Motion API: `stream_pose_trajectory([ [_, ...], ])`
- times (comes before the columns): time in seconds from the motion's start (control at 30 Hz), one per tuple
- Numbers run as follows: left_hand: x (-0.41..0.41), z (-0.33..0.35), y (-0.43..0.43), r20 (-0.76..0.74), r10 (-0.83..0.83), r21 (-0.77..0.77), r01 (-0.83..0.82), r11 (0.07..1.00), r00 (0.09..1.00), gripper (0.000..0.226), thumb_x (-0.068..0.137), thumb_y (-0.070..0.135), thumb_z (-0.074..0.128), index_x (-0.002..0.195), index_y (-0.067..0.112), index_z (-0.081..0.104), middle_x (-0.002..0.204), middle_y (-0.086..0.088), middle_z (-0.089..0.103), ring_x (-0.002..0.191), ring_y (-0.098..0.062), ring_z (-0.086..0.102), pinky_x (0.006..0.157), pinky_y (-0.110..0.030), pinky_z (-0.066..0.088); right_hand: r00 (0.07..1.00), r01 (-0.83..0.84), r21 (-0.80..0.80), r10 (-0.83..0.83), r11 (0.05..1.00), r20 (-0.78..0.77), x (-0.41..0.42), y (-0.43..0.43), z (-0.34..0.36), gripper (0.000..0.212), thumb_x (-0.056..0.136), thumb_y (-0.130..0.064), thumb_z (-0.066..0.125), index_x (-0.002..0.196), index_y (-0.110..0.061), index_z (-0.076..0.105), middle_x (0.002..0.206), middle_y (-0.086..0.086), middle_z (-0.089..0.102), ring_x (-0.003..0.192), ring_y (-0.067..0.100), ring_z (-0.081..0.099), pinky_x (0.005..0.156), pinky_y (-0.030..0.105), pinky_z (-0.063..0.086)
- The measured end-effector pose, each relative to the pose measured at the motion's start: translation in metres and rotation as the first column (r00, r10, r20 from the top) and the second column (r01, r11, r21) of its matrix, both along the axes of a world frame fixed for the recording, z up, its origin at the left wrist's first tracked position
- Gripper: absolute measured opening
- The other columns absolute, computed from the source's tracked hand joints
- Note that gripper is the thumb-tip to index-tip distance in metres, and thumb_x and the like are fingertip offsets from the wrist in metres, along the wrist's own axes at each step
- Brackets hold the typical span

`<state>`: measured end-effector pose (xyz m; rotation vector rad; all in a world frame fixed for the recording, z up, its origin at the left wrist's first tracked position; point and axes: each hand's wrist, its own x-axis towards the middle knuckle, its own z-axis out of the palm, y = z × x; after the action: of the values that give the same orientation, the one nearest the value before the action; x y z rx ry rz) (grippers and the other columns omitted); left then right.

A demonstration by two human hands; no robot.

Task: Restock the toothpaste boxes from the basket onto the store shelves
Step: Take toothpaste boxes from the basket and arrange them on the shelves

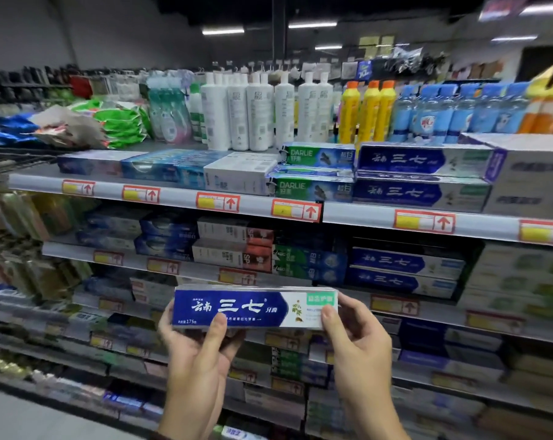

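1. Head view: the left hand (194,350) and the right hand (356,341) each pinch one end of the blue toothpaste box (254,308), held level before the shelves (357,215).
2. Matching boxes (424,161) lie far right on the top shelf.
3. Risk: the thumb-and-finger grip is light, so the box may slip while being lifted there.

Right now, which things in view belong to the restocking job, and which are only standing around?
Job: blue toothpaste box, held by left hand and right hand; matching blue boxes on the top shelf.
Not the job: white bottles, yellow bottles, green packs.
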<state>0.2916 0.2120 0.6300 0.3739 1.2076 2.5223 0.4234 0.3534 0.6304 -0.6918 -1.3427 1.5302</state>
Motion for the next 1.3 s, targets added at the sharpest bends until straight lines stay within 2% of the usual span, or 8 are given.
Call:
stream_pose_trajectory([
  [0.27, 0.012, 0.009, 0.040, -0.066, -0.033, -0.033, 0.031, 0.999, 0.997, 0.037, 0.102, 0.020, 0.052, 0.137, 0.027, 0.060, 0.127, -0.010, 0.073, 0.116, -0.034, 0.070, 0.092, -0.050, 0.060, 0.989, 0.146, 0.024, -0.145, 0.989, -0.040, 0.043, 0.045, 0.015, 0.008, 0.097, -0.011, 0.072, 0.100, -0.017, 0.077, 0.094, -0.002, 0.082, 0.087, 0.012, 0.077, 0.070, 0.020, 0.060],
  [0.47, 0.012, 0.022, 0.060, -0.210, -0.058, -0.136, 0.030, 0.990, 0.976, 0.063, 0.066, 0.070, 0.087, 0.123, 0.046, 0.073, 0.136, 0.005, 0.068, 0.126, -0.022, 0.066, 0.107, -0.045, 0.054, 0.972, 0.227, 0.029, -0.225, 0.973, -0.065, 0.064, 0.066, 0.035, 0.008, 0.097, -0.016, 0.073, 0.096, -0.018, 0.081, 0.093, 0.003, 0.081, 0.089, 0.019, 0.076, 0.082, 0.038, 0.060],
  [0.57, 0.007, 0.028, 0.074, -0.299, -0.030, -0.174, -0.023, 0.984, 0.954, 0.026, 0.086, 0.047, 0.074, 0.110, 0.057, 0.076, 0.132, 0.017, 0.064, 0.128, -0.018, 0.063, 0.115, -0.051, 0.044, 0.956, 0.289, 0.036, -0.286, 0.957, -0.067, 0.072, 0.071, 0.045, 0.009, 0.096, -0.018, 0.076, 0.092, -0.022, 0.083, 0.091, 0.004, 0.081, 0.086, 0.018, 0.076, 0.081, 0.038, 0.059],
  [0.8, 0.007, 0.053, 0.095, -0.483, -0.044, -0.247, -0.088, 0.965, 0.875, 0.038, 0.086, 0.039, 0.070, 0.106, 0.071, 0.068, 0.115, 0.019, 0.068, 0.101, -0.005, 0.069, 0.094, -0.026, 0.055, 0.897, 0.440, 0.054, -0.436, 0.896, -0.066, 0.086, 0.082, 0.064, 0.010, 0.090, -0.027, 0.082, 0.099, -0.032, 0.082, 0.094, -0.011, 0.082, 0.093, 0.009, 0.077, 0.084, 0.031, 0.060],
  [0.97, 0.006, 0.065, 0.116, -0.578, -0.011, -0.201, -0.129, 0.971, 0.816, 0.041, 0.085, 0.032, 0.076, 0.122, 0.050, 0.069, 0.109, 0.010, 0.072, 0.085, -0.005, 0.066, 0.072, -0.004, 0.047, 0.880, 0.474, 0.120, -0.465, 0.873, -0.092, 0.092, 0.097, 0.076, 0.021, 0.095, -0.022, 0.077, 0.101, -0.042, 0.075, 0.103, -0.002, 0.081, 0.086, 0.004, 0.074, 0.083, 0.028, 0.063],
  [1.07, 0.013, 0.079, 0.129, -0.602, -0.006, -0.189, -0.135, 0.973, 0.798, 0.041, 0.086, 0.030, 0.077, 0.124, 0.044, 0.069, 0.108, 0.011, 0.075, 0.090, 0.002, 0.070, 0.081, -0.002, 0.049, 0.884, 0.467, 0.180, -0.457, 0.866, -0.095, 0.096, 0.113, 0.081, 0.029, 0.099, -0.014, 0.073, 0.108, -0.041, 0.073, 0.108, -0.003, 0.079, 0.095, 0.008, 0.076, 0.083, 0.025, 0.063],
  [1.2, 0.015, 0.092, 0.151, -0.598, 0.008, -0.141, -0.115, 0.983, 0.802, 0.035, 0.084, 0.029, 0.079, 0.116, 0.043, 0.073, 0.109, 0.015, 0.079, 0.102, -0.002, 0.073, 0.095, -0.016, 0.054, 0.879, 0.472, 0.246, -0.475, 0.847, -0.052, 0.101, 0.141, 0.086, 0.030, 0.098, -0.010, 0.074, 0.123, -0.026, 0.077, 0.107, -0.005, 0.079, 0.099, 0.013, 0.077, 0.084, 0.026, 0.062],
  [1.3, 0.015, 0.099, 0.170, -0.602, 0.010, -0.149, -0.124, 0.981, 0.798, 0.035, 0.085, 0.029, 0.078, 0.118, 0.041, 0.074, 0.107, 0.020, 0.078, 0.102, -0.002, 0.074, 0.098, -0.020, 0.054, 0.857, 0.507, 0.272, -0.513, 0.818, -0.052, 0.106, 0.161, 0.095, 0.024, 0.095, -0.012, 0.078, 0.117, -0.021, 0.080, 0.100, -0.010, 0.081, 0.097, 0.008, 0.077, 0.087, 0.029, 0.061],
])
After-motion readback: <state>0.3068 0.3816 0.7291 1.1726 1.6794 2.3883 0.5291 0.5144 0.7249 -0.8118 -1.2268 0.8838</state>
